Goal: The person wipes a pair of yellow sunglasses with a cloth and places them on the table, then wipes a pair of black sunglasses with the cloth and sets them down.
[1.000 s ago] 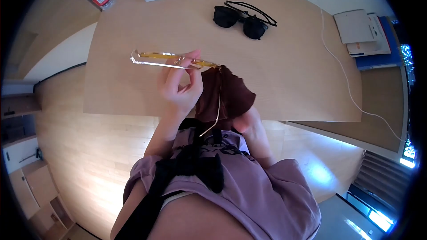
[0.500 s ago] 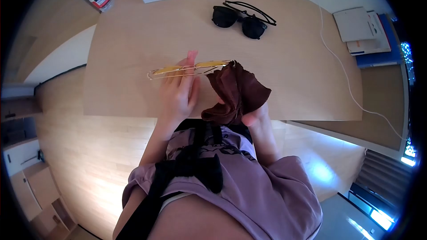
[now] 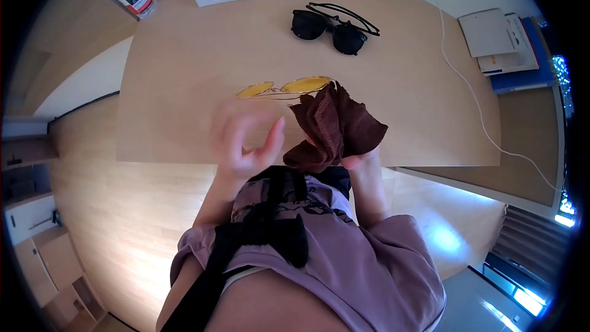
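1. brown cloth (image 3: 341,126) is bunched up and gripped in the right hand (image 3: 361,159), which is mostly covered by it
2. yellow-lensed glasses (image 3: 306,84) are held up over the desk (image 3: 424,123), one end against the cloth's top edge; exact finger grip can't be made out
3. left hand (image 3: 243,141) is kinda blurred, held half-curled, thumb spread wide from the fingers, near the cloth

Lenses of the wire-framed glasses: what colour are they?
The lenses are yellow, clearest in the head view.
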The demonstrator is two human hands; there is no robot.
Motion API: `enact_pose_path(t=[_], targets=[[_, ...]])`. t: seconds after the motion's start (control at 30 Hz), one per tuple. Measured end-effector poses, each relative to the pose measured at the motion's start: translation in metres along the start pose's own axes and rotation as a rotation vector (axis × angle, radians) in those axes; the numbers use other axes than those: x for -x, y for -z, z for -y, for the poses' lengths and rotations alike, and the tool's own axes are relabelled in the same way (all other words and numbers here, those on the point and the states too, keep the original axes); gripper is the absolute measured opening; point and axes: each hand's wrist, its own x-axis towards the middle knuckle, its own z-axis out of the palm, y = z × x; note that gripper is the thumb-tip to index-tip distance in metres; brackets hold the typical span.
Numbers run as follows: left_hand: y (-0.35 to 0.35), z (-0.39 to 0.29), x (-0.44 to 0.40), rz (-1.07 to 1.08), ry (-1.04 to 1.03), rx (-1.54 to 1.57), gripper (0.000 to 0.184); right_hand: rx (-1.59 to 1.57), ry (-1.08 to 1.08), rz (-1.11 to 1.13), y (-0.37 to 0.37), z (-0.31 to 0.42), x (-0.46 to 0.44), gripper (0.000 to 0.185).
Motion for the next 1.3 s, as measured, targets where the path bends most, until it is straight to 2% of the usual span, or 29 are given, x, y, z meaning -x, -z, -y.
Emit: enact_pose_path(t=[0.1,0.17,0.2,0.27,0.3,0.37,0.4,0.47,0.6,0.67,0.7,0.77,0.9,0.97,1.0,1.07,1.1,1.13,1.2,1.23,1.27,1.3], targets=[[-0.004,0.009,-0.038,0.060,-0.057,-0.135,0.031,0.145,0.001,0.032,-0.011,0.004,-0.005,0.035],[0.001,0.011,-0.045,0.691,0.149,0.108,0.049,0.179,0.040,0.082,0.002,0.001,-0.005,0.034],[-0.001,0.012,-0.041,0.691,0.146,0.109,0.049,0.191,0.055,0.098,0.008,0.001,-0.005,0.034],[-0.006,0.014,-0.032,0.841,0.534,0.478,0.049,-0.450,-0.370,-0.160,0.017,0.007,-0.007,0.031],[-0.007,0.012,-0.033,0.845,0.528,0.481,0.049,-0.449,-0.363,-0.161,0.018,0.008,-0.009,0.031],[-0.004,0.008,-0.034,0.886,0.515,0.209,0.049,-0.475,-0.400,-0.184,0.019,0.007,-0.011,0.031],[-0.005,0.009,-0.032,0.887,0.515,0.209,0.049,-0.476,-0.400,-0.186,0.017,0.007,-0.013,0.031],[-0.006,0.014,-0.023,0.715,0.257,0.059,0.048,-0.245,-0.354,-0.412,0.011,0.006,-0.016,0.030],[-0.010,0.019,-0.022,0.573,0.225,0.063,0.036,-0.130,-0.344,-0.408,0.008,0.005,-0.020,0.028],[-0.007,0.016,-0.028,0.530,0.589,0.129,0.027,-0.089,-0.326,-0.178,0.008,0.003,-0.021,0.024],[-0.008,0.015,-0.028,0.530,0.590,0.130,0.027,-0.089,-0.326,-0.179,0.008,0.003,-0.021,0.024],[-0.009,0.014,-0.028,0.466,0.656,0.300,0.025,0.191,-0.287,-0.050,0.007,0.003,-0.021,0.022],[-0.007,0.013,-0.030,0.522,0.646,0.256,0.027,0.155,-0.296,0.009,0.012,0.007,-0.013,0.028],[-0.007,0.017,-0.032,0.589,0.250,0.094,0.032,0.060,-0.270,-0.434,0.007,0.004,-0.006,0.032],[-0.008,0.018,-0.030,0.591,0.248,0.093,0.032,0.058,-0.268,-0.435,0.011,0.007,-0.010,0.032],[-0.012,0.021,-0.022,0.546,0.101,0.030,0.037,-0.274,-0.400,-0.305,0.021,0.013,-0.020,0.035],[-0.012,0.023,-0.020,0.544,0.100,0.024,0.037,-0.001,-0.337,-0.503,-0.004,0.013,-0.026,0.034],[-0.013,0.024,-0.019,0.491,0.126,0.031,0.034,-0.001,-0.337,-0.500,0.005,0.007,-0.026,0.034],[-0.011,0.023,-0.020,0.443,0.155,0.040,0.030,0.224,-0.262,-0.327,0.030,-0.010,-0.021,0.027],[-0.007,0.020,-0.022,0.439,0.401,0.130,0.026,0.239,-0.294,-0.048,0.002,0.007,-0.028,0.017],[-0.004,0.019,-0.023,0.429,0.647,0.220,0.026,0.239,-0.295,-0.047,-0.003,0.007,-0.024,0.017],[-0.003,0.022,-0.023,0.428,0.648,0.219,0.026,0.437,-0.229,0.002,-0.007,0.006,-0.018,0.014]])
